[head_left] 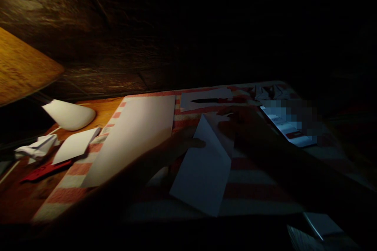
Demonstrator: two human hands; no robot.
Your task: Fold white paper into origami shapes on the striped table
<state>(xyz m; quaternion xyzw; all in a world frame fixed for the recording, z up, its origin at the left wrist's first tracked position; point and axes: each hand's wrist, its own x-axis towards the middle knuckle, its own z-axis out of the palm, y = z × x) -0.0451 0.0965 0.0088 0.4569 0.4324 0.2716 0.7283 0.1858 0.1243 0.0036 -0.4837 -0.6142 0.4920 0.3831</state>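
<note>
A white sheet of paper, partly folded with a slanting crease at its top, is held tilted above the striped cloth. My left hand grips its left edge, the thumb lying across the front face. At the sheet's upper right, my right hand is closed on a raised flap of the same paper; its fingers are dim in shadow. Behind the hands lies a knife with a dark blade, resting on a smaller piece of paper.
A large white sheet covers the left of the red-and-white cloth. A lit phone lies right. Further left are a lamp, a red-handled tool, white paper and folded paper. Folded pieces sit at the back.
</note>
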